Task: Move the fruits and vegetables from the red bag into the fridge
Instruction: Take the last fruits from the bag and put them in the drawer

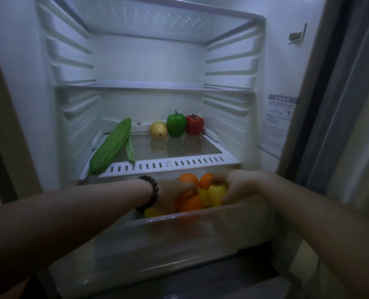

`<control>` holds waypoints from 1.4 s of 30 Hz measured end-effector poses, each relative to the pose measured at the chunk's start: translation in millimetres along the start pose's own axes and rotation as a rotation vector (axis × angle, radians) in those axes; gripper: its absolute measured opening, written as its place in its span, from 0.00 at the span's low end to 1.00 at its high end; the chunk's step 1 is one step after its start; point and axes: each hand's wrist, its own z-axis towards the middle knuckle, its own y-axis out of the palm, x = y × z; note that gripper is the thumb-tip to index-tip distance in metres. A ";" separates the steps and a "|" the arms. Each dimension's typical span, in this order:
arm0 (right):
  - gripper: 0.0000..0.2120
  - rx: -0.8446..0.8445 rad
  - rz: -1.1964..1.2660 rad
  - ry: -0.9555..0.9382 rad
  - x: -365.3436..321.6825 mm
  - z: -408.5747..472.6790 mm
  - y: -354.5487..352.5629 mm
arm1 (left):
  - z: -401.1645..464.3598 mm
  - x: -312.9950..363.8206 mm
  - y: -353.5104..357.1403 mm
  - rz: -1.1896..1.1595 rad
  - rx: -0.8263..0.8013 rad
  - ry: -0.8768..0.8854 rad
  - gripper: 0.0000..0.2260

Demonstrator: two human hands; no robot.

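Both your hands are down in the drawer (179, 221), the clear bin under the bottom shelf (168, 164). Left hand (172, 190) sits over an orange pepper (189, 201); right hand (239, 187) is against a yellow pepper (217, 194). Both are motion-blurred, so you cannot tell whether the fingers grasp or have let go.

Step looks like setting produce into the drawer. Lower each piece until it rests, then release. Don't drop onto the fruit below. Keep wrists clear of the drawer's near rim and the shelf lip above. Spread pieces left, where the drawer looks free.

Count, drawer: two oranges (189, 180) at the far side, one orange pepper, two yellow pieces by the right hand, one more yellow piece (151, 212) near left under the bracelet (151, 194). Some may be hidden by hands.

Count, shelf: one gourd (110, 147) left, one bean pod (130, 149) beside it, one lemon (157, 129), one green pepper (176, 125), one red pepper (194, 124) at the far edge.

Red bag is not in view.
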 end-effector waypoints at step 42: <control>0.21 0.906 0.321 -0.181 -68.4 -104.3 69.9 | -157.2 77.0 -20.8 -0.024 0.800 -0.455 0.17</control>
